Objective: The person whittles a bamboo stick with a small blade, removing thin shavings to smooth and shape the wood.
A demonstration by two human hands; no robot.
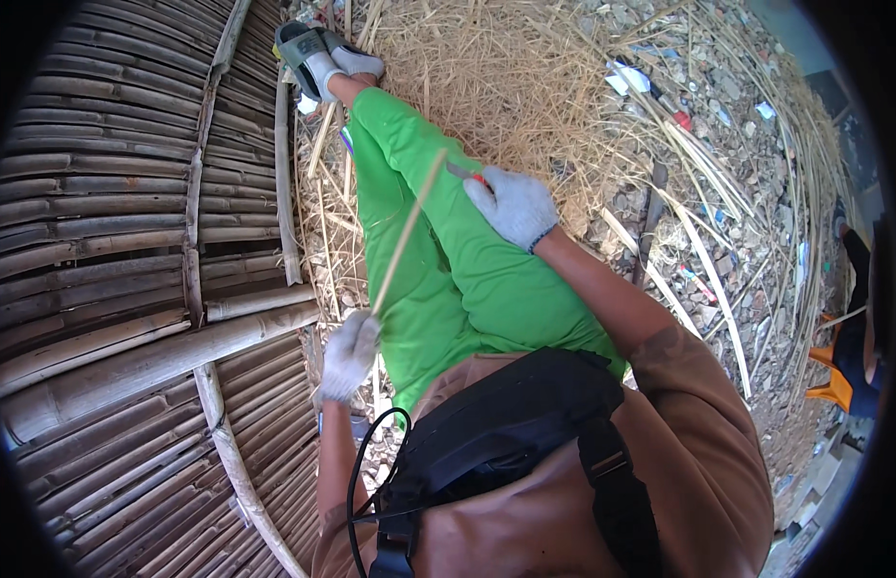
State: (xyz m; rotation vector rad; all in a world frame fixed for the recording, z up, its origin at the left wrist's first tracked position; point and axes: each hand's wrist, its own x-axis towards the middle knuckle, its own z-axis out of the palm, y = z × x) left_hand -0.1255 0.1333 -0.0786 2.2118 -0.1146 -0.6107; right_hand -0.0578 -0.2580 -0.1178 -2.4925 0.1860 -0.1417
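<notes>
Beside bamboo slats (pixel 101 183), your left hand (pixel 350 356) grips the stick (pixel 409 232), your right hand (pixel 518 207) the knife (pixel 460 170), both closed; angle cuts off your leg (pixel 496 265).

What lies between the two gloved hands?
The head view shows green trousers between left hand and right hand, with a thin strip slanting over them.

The thin bamboo strip (pixel 408 239) is plain wood, smooth and not shiny; the knife (pixel 459 170) has a grey metal blade; the white gloves (pixel 520 207) are knitted cloth, a bit bumpy and dull; the green trousers (pixel 419 144) are smooth, creased cloth; the black bag (pixel 501 414) is matt cloth; the bamboo slats (pixel 101 188) are woody, with rough knots; the straw (pixel 477 87) looks dry and scratchy.
</notes>
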